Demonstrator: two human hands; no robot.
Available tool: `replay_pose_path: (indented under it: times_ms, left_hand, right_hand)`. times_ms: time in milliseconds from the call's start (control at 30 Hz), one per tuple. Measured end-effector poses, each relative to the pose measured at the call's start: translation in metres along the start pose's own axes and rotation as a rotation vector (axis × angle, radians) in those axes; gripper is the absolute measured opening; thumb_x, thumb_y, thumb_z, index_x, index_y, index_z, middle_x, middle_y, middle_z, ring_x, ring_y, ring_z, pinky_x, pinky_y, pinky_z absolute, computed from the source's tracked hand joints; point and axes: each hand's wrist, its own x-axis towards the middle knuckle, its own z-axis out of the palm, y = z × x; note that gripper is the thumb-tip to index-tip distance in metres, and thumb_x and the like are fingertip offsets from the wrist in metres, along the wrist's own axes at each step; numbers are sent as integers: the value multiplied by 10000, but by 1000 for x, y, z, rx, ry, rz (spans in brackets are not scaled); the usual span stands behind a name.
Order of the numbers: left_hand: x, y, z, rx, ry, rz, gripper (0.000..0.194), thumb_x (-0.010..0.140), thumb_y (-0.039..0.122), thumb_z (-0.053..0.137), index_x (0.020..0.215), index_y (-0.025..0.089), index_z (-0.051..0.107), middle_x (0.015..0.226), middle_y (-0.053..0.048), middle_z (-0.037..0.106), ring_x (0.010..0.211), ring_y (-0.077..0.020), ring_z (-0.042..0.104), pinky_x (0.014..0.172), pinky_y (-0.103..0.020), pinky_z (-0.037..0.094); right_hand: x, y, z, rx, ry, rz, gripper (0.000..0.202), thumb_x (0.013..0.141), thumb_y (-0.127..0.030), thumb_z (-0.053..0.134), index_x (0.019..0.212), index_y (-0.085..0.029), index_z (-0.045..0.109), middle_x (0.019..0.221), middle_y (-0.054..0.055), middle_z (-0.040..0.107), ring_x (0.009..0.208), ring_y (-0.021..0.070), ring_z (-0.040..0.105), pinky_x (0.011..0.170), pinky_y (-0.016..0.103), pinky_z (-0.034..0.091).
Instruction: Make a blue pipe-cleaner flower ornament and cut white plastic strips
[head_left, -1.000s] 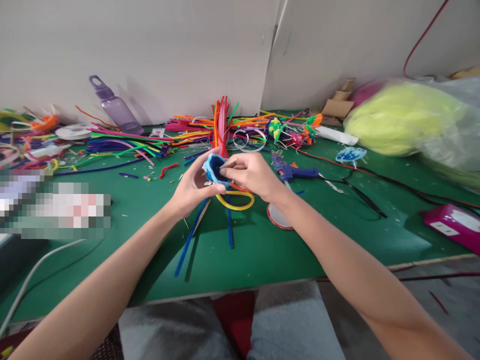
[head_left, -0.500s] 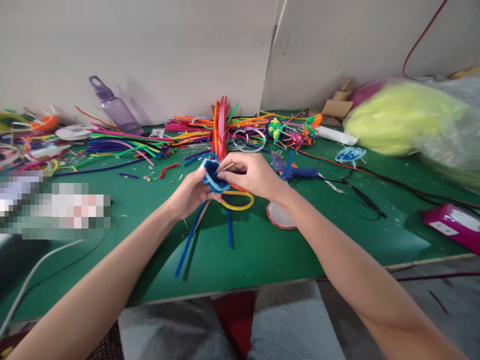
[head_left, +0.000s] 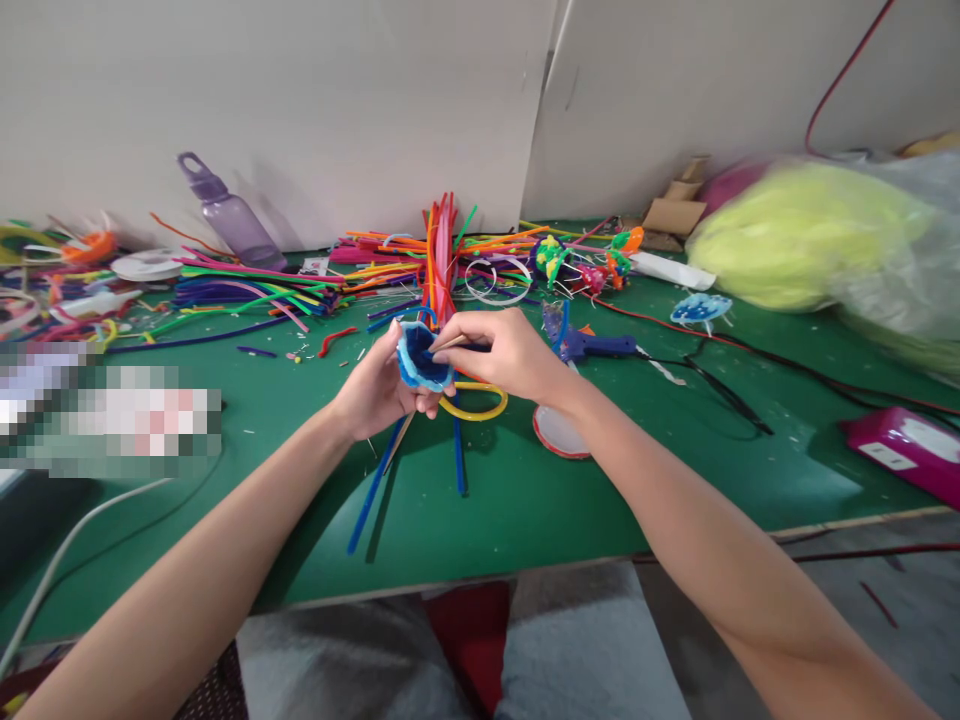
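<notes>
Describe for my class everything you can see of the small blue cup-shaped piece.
The blue cup-shaped piece is deep blue inside, with a paler blue, wavy rim. It looks soft and fuzzy, like pipe cleaner. It is held above the green table, tilted so that its opening shows to the camera. The left hand holds it from the side and below. The right hand pinches a thin stick that reaches over the rim into the opening. Its underside is mostly hidden.

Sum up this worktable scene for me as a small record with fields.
left hand: holds a blue cup-shaped piece with a paler rim
right hand: pinches a thin stick, pointing into the piece's opening
near the hands: yellow loop, blue glue gun
towards the wall: colourful stems, purple bottle
surface: green table
</notes>
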Motion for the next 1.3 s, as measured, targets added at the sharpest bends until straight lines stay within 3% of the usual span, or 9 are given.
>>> replay_pose_path:
  times_ms: [100, 200, 333, 467, 533, 667, 833, 1000, 1300]
  left_hand:
    - [3, -3, -2, 45, 7, -20, 721, 828, 758, 344, 836, 124, 687, 671, -95, 701, 469, -148, 586, 514, -304, 533]
    - [6, -7, -3, 112, 90, 53, 792, 816, 786, 299, 1050, 130, 677, 803, -107, 723, 649, -205, 680, 593, -334, 571]
    - [6, -9, -2, 204, 171, 296, 732, 757, 687, 581, 1337, 246, 514, 1197, -95, 660, 951, -224, 683, 719, -307, 592]
    - [4, -8, 0, 265, 157, 340, 760, 687, 451, 784, 1365, 273, 491, 1356, -91, 562, 1025, -227, 660, 775, -280, 592]
    - [4, -8, 0, 250, 173, 318, 717, 709, 387, 778, 1357, 251, 505, 1328, -92, 582, 1005, -222, 668, 751, -274, 600]
    - [3, -7, -1, 156, 171, 267, 680, 752, 451, 719, 1349, 195, 517, 1149, -103, 678, 932, -227, 698, 680, -270, 608]
    - [3, -4, -2, 62, 170, 213, 577, 803, 494, 638, 1282, 180, 561, 972, -77, 731, 795, -188, 723, 646, -249, 603]
    - [4, -4, -2, 21, 181, 172, 426, 814, 489, 629, 1093, 167, 632, 823, -49, 737, 714, -165, 722, 631, -234, 600]
    - [5, -5, -3, 5, 165, 166, 477, 816, 477, 633, 1195, 188, 605, 915, -45, 746, 734, -162, 728, 644, -228, 605]
  right_hand:
    - [-1, 1, 2, -76, 37, 6, 85, 813, -242, 631, 788, -162, 648, 733, 14, 711, 682, 138, 663, 677, 271, 507]
    - [0, 7, 3, -99, 77, 27, 87, 800, -239, 618, 764, -160, 629, 721, 16, 700, 675, 140, 644, 650, 268, 493]
    - [2, 14, 3, -110, 119, 61, 72, 771, -211, 608, 734, -150, 606, 725, 27, 691, 682, 142, 629, 656, 273, 483]
    - [3, 13, 2, -128, 164, 89, 77, 763, -219, 618, 733, -148, 619, 731, 38, 688, 692, 152, 624, 650, 278, 480]
    - [4, 12, 2, -92, 156, 87, 89, 766, -234, 629, 738, -150, 623, 742, 38, 688, 706, 152, 628, 654, 275, 486]
    - [4, 9, 2, 26, 83, 87, 91, 777, -242, 639, 765, -155, 615, 718, 13, 668, 669, 128, 624, 649, 259, 500]
    - [4, 1, -1, 106, 6, 176, 56, 831, -180, 580, 860, -150, 618, 547, -52, 562, 440, 56, 481, 450, 185, 399]
    - [3, -2, -3, 217, -69, 279, 184, 837, -127, 549, 1018, -155, 566, 465, -91, 523, 332, 47, 400, 340, 160, 331]
    - [3, -1, -3, 231, -97, 329, 151, 828, -83, 552, 915, -182, 477, 436, -109, 513, 310, 37, 384, 306, 129, 302]
